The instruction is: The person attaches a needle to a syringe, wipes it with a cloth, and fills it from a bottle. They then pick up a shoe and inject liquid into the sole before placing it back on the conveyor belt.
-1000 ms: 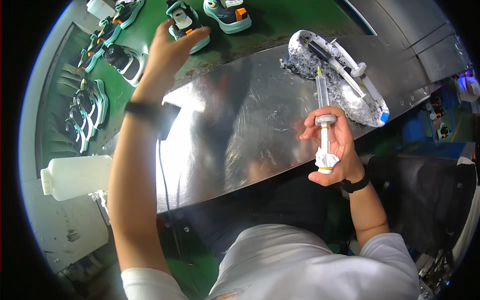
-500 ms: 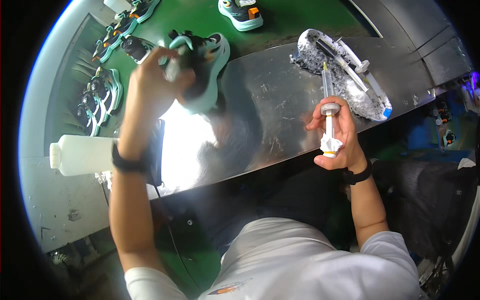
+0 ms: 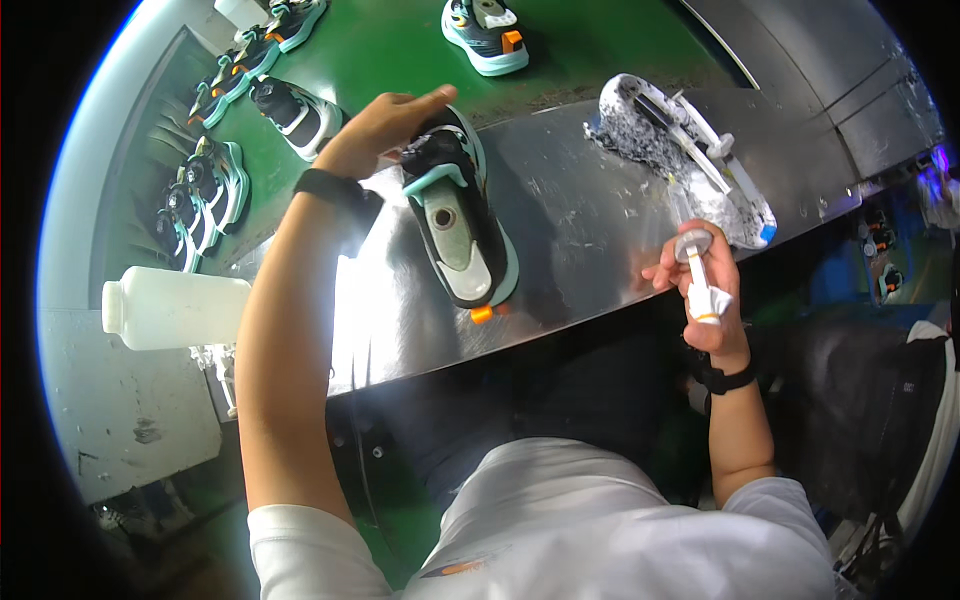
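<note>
A black and mint-green sports shoe (image 3: 462, 235) stands on the metal worktop, its orange heel tab toward me. Inside its opening shows a pale grey-green footbed with a dark round spot. My left hand (image 3: 390, 128) reaches around the shoe's far toe end, fingers along it and thumb on the near side. In my right hand (image 3: 712, 290) is a syringe (image 3: 697, 262) with a round flange and a white plunger, white material wrapped around the plunger's end. Its clear barrel points away from me, close to a long white holder (image 3: 735, 215) smeared with black and white residue.
More syringes (image 3: 690, 140) lie across the smeared holder. A translucent white bottle (image 3: 175, 308) lies at the left. Beyond the worktop, the green belt (image 3: 390, 45) carries another shoe (image 3: 486, 38), with one nearer shoe (image 3: 297, 115) and several along the left wall.
The shoe has turned and come nearer, heel now toward me. My left hand has shifted to its far end. My right hand has moved slightly right and nearer with the syringe.
</note>
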Demonstrator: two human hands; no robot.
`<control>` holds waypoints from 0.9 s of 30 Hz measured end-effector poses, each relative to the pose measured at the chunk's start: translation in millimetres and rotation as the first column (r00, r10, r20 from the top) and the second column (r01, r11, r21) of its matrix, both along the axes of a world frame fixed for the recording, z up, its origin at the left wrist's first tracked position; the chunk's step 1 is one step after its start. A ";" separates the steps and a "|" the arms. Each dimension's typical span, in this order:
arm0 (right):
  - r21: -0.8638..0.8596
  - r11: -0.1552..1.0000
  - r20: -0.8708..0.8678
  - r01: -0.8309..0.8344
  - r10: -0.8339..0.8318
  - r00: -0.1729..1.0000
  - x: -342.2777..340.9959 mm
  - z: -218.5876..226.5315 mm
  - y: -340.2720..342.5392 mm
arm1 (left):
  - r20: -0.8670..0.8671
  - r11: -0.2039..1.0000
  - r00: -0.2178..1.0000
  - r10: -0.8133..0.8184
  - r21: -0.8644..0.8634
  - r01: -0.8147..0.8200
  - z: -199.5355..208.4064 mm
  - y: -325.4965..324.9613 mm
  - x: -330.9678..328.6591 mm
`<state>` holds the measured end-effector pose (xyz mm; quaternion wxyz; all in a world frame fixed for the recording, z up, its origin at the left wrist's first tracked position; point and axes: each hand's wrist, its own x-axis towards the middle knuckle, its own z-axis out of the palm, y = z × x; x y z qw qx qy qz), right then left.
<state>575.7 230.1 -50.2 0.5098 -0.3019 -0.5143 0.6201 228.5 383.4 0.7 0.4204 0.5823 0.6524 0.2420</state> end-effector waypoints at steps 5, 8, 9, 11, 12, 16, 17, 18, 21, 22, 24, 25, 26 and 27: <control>0.123 0.990 -0.036 -0.076 0.081 0.996 -27.7 28.0 -11.8 | 0.569 0.993 0.822 -0.004 0.101 -0.065 11.3 -22.1 13.0; 0.160 0.923 -0.201 -0.350 0.377 0.904 -47.5 49.7 -6.3 | 0.745 0.954 0.641 -0.185 0.294 -0.067 34.2 -58.8 8.3; 0.208 0.875 -0.225 -0.438 0.478 0.849 -54.4 55.0 -3.3 | 0.699 0.934 0.672 -0.243 0.356 -0.032 41.9 -73.5 9.0; 0.267 0.797 -0.235 -0.542 0.599 0.765 -73.0 67.6 -2.2 | 0.598 0.894 0.714 -0.363 0.440 0.086 46.6 -86.1 -0.7; 0.273 0.786 -0.217 -0.555 0.613 0.760 -78.6 76.5 -5.8 | 0.552 0.869 0.709 -0.439 0.462 0.178 45.0 -84.8 -5.8; 0.279 0.628 -0.177 -0.726 0.777 0.604 -100.8 90.0 7.2 | 0.527 0.806 0.646 -0.552 0.535 0.252 47.0 -100.1 -9.3; 0.276 0.627 -0.178 -0.728 0.778 0.602 -103.2 90.6 5.8 | 0.480 0.744 0.617 -0.623 0.608 0.277 45.4 -98.0 -10.2; 0.274 0.649 -0.170 -0.710 0.759 0.628 -104.5 90.9 2.8 | 0.483 0.746 0.619 -0.620 0.606 0.274 45.4 -98.2 -10.8; 0.255 0.684 -0.151 -0.683 0.726 0.671 -105.5 90.3 -0.5 | 0.442 0.715 0.614 -0.654 0.626 0.311 45.1 -97.3 -11.0; 0.243 0.697 -0.139 -0.675 0.714 0.687 -105.7 89.4 -0.8 | 0.433 0.702 0.607 -0.667 0.637 0.318 43.4 -96.6 -10.9; 0.248 0.711 -0.145 -0.657 0.698 0.701 -106.3 88.6 -1.3 | 0.412 0.674 0.590 -0.694 0.660 0.333 42.1 -95.0 -8.9; 0.256 0.724 -0.152 -0.640 0.684 0.713 -105.9 88.9 -1.7 | 0.413 0.673 0.587 -0.696 0.660 0.334 43.6 -94.6 -7.7; 0.254 0.727 -0.152 -0.638 0.682 0.716 -105.4 88.8 -1.0 | 0.390 0.670 0.600 -0.698 0.651 0.356 46.4 -94.7 -6.9; 0.281 0.714 -0.150 -0.641 0.692 0.706 -104.8 86.7 1.6 | 0.367 0.667 0.612 -0.701 0.641 0.379 47.0 -93.8 -5.8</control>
